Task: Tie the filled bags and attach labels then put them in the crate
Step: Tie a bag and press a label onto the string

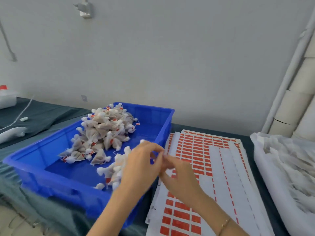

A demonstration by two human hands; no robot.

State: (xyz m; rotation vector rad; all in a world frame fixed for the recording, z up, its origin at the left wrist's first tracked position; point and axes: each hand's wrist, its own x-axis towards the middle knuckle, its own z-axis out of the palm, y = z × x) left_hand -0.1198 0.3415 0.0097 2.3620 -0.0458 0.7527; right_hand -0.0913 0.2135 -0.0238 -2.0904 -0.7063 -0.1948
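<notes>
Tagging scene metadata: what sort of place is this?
Probably a small hand-packing workshop: a blue crate heaped with tied, red-tagged sachets, sheets of red peel-off labels beside it, all on a cloth-covered bench against a bare wall.

Where the left hand (141, 166) and right hand (180, 178) meet, the fingertips (158, 150) blur, so I can't tell what they pinch, if anything. The left hand hides some near bags (117, 167) in the crate (163, 126), and the label sheets (221, 167) run off the bottom edge.
</notes>
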